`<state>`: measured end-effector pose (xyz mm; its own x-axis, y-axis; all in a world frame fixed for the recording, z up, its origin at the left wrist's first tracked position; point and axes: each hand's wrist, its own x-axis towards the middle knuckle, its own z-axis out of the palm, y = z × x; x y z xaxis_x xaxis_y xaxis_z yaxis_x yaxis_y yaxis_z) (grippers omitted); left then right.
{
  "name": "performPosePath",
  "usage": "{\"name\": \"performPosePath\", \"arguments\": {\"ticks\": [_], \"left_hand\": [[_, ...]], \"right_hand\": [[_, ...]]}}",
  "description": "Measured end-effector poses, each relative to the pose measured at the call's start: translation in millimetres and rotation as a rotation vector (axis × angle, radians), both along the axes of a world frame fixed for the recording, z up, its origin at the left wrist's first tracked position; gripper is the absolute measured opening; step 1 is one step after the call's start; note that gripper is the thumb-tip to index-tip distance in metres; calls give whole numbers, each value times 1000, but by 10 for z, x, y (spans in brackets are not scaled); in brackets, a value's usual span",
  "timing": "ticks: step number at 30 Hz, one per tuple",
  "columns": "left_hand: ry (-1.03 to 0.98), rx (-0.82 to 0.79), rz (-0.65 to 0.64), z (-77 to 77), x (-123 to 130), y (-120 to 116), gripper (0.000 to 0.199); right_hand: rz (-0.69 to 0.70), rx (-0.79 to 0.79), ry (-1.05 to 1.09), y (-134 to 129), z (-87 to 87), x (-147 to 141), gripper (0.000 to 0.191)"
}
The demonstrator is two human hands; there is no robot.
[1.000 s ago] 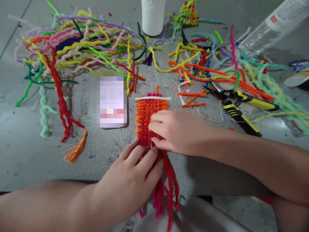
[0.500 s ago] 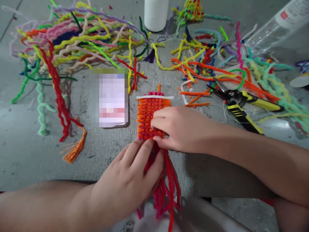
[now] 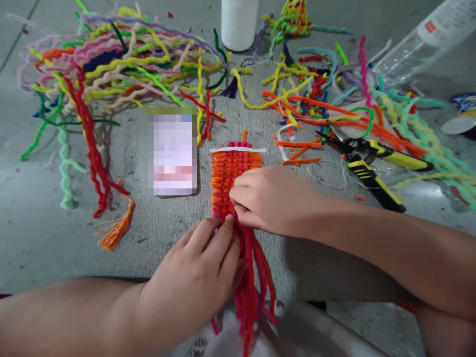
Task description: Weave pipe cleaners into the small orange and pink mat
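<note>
The right hand rests palm-down on the woven orange-and-pink mat, its fingers curled and pinched at the mat's near edge, where the red and pink loose strands begin. The left hand meets it from 7 o'clock, fingers close together, their tips pressing those strands just below the weave. The mat's long axis runs 12 to 6 o'clock, away from both hands' fingertips toward 12, a white strip across its far end. Both hands touch it; the right covers more. Yellow-handled cutters lie at 2 o'clock, well apart.
</note>
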<state>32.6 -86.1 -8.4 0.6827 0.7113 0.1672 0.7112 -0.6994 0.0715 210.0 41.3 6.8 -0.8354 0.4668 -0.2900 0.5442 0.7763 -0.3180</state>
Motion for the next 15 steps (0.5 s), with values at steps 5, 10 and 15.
{"name": "performPosePath", "arguments": {"ticks": [5,10,15], "left_hand": [[-27,6,30,-1,19,5,28],[2,-1,-11,-30,15,-21,24],[25,24,-22,-46,15,-17,23]], "right_hand": [[-22,-15,19,12,-28,6,19],[-41,5,43,6,-65,-21,20],[-44,39,45,-20,-84,-22,19]]}}
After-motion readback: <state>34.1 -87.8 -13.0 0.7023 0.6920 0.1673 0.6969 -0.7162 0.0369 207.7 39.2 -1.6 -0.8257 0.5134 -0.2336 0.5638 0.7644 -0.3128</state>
